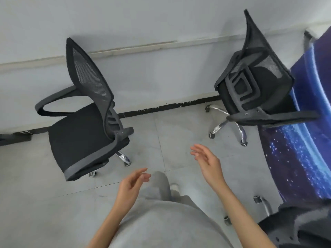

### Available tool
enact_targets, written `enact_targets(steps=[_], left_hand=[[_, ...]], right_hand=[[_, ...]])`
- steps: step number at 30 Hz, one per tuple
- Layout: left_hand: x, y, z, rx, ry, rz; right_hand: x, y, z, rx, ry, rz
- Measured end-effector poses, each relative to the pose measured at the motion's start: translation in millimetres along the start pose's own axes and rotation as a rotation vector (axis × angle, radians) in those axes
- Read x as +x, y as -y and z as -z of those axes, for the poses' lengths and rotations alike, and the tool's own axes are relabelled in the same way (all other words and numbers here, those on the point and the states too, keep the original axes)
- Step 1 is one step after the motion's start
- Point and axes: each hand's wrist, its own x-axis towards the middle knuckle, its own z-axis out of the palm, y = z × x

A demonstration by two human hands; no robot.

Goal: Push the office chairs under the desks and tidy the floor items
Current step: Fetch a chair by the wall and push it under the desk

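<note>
We are seeing two office chairs, left chair (84,122) and right chair (254,90); left hand (130,187) and right hand (207,161) hovering, fingers spread, holding nothing.

There was just one camera, worn on the person's head. It looked forward and steeply down at the grey floor (44,194), so the wall (143,24) leaned away at the top. It sat close above the two hands. The wide lens bent the edges. A chair (84,126) stood left, another chair (254,90) right.
</note>
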Motion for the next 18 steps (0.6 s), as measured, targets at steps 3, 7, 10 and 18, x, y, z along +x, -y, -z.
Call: enact_targets(steps=[3, 7, 10, 18], left_hand=[[50, -24, -5, -0.054, -0.094, 0.022], [132, -68, -10, -0.115, -0.206, -0.017], [197, -106, -5, -0.161, -0.27, -0.079], [313, -199, 39, -0.15, -0.477, -0.106]], right_hand=[[81, 29, -4, -0.017, 0.078, 0.036], [170, 40, -13, -0.05, 0.162, 0.017], [223, 42, -15, -0.119, 0.211, -0.006], [363, 93, -23, -0.25, 0.4, -0.009]])
